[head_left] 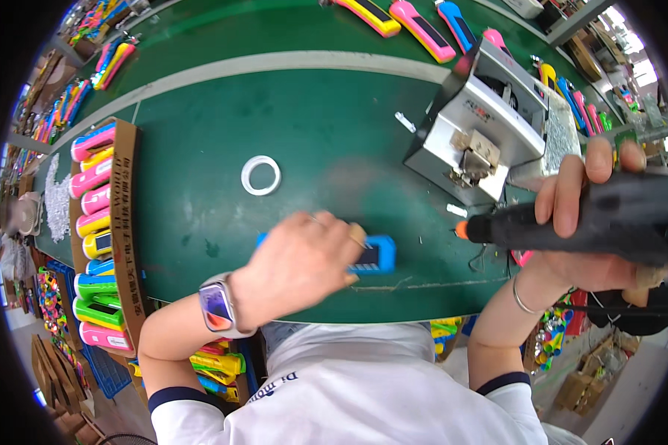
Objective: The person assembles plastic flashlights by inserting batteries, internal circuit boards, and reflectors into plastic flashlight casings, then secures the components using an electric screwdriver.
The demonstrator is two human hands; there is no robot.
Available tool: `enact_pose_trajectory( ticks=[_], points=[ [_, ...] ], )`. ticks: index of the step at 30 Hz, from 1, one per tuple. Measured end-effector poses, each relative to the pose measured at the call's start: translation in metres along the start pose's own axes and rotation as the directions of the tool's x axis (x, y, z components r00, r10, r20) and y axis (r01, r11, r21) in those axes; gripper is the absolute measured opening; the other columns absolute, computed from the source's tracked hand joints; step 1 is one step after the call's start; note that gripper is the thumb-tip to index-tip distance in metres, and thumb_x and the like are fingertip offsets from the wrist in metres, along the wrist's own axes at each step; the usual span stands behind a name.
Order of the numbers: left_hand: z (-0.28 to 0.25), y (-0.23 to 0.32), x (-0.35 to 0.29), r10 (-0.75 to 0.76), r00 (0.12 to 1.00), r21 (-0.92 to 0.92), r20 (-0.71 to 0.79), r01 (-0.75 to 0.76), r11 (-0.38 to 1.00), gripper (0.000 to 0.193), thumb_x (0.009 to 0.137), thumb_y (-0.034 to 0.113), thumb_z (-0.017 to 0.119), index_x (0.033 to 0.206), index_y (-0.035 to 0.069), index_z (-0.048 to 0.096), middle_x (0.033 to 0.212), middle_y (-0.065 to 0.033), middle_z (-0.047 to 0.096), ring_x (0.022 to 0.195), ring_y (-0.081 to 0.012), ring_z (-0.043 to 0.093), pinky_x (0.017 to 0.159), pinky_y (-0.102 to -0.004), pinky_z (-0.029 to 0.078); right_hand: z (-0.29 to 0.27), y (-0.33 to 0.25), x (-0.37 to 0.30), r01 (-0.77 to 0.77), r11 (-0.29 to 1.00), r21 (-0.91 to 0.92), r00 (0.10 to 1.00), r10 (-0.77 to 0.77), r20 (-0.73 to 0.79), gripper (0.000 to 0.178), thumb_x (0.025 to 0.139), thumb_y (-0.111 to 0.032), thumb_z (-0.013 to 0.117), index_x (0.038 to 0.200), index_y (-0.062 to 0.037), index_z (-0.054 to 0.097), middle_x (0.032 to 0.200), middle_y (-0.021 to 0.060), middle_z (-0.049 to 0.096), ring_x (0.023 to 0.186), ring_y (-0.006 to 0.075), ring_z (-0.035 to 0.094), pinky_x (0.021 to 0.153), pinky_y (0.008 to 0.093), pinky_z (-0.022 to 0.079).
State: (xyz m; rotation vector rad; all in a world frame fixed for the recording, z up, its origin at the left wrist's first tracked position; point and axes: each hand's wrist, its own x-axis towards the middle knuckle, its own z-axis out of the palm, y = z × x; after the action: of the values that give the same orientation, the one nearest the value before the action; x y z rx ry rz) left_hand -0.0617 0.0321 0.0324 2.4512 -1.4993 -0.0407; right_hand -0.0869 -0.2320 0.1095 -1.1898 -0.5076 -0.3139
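My left hand (pixel 304 252) is closed over a blue plastic device (pixel 383 254) that lies on the green bench near its front edge. One end of the device, with a dark panel, shows past my fingers; the rest is mostly covered by the hand. Raised at the right, my right hand (pixel 571 193) wraps round a black electric screwdriver (pixel 594 219). Its orange tip (pixel 462 230) points left, apart from the blue device. Beyond the tip stands a silver metal screw feeder (pixel 490 119), set at an angle on the bench.
A white ring (pixel 261 176) lies mid-bench. At the left, a cardboard box (pixel 128 237) holds several colourful devices in a row. More pink, blue and yellow devices (pixel 423 30) lie beyond the pale strip at the back. Small white pieces (pixel 405 122) lie near the feeder.
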Motion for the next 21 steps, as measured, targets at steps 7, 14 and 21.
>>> enact_pose_trajectory(
  ticks=[7,14,21],
  points=[
    [0.018,-0.006,-0.008,-0.210,0.963,-0.030,-0.169,0.208,0.978,0.056,0.065,0.026,0.074,0.114,0.005,0.056,0.098,-0.0062,0.058,0.089,-0.0237,0.055,0.075,-0.0351,0.045,0.026,0.024,0.011,0.034,0.999,-0.023,0.993,-0.031,0.110,0.093,0.076,-0.067,0.056,0.141,-0.0060,0.028,0.114,0.0190,0.049,0.062,0.0165,0.051,0.057,0.0326,0.042],
    [0.023,-0.010,-0.001,-0.203,0.977,-0.097,-0.063,0.196,0.976,0.056,0.065,0.024,0.074,0.115,0.007,0.056,0.102,-0.0055,0.058,0.092,-0.0237,0.055,0.077,-0.0352,0.045,0.031,0.064,0.007,0.033,0.966,0.257,0.997,-0.049,0.055,0.101,0.075,-0.076,0.046,0.141,-0.0033,0.026,0.125,0.0292,0.047,0.060,0.0196,0.053,0.055,0.0342,0.045],
    [0.026,-0.015,0.005,-0.176,0.980,-0.139,-0.097,0.162,0.977,0.051,0.066,0.022,0.074,0.113,0.008,0.058,0.100,-0.0055,0.059,0.091,-0.0235,0.055,0.076,-0.0347,0.046,0.019,0.083,0.002,0.007,0.958,0.287,0.985,-0.055,0.161,0.103,0.073,-0.077,0.047,0.141,-0.0037,0.026,0.123,0.0285,0.049,0.062,0.0226,0.058,0.056,0.0357,0.045]
  ],
)
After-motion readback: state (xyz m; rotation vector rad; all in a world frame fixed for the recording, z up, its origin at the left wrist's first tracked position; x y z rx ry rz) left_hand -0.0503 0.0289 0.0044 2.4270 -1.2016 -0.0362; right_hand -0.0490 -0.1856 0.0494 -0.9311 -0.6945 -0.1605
